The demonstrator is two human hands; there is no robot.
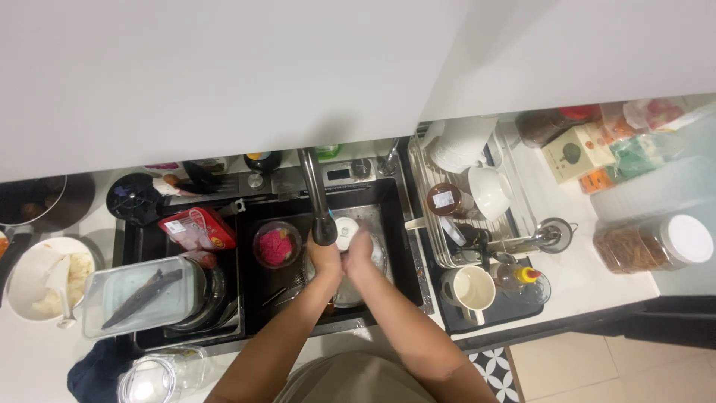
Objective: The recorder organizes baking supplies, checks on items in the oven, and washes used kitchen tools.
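Meeting under faucet (316,195), hands (341,257) mid-sink (391,198).

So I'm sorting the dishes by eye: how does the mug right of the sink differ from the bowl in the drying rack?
The mug stands mouth up on the dark mat; the bowl sits tilted in the rack. The mug has a handle and looks cream; the bowl has none and looks white. The mug is tall and narrow, the bowl wide and rounded. Both look empty.

Faucet head (324,231) over left hand's fingers (326,257)
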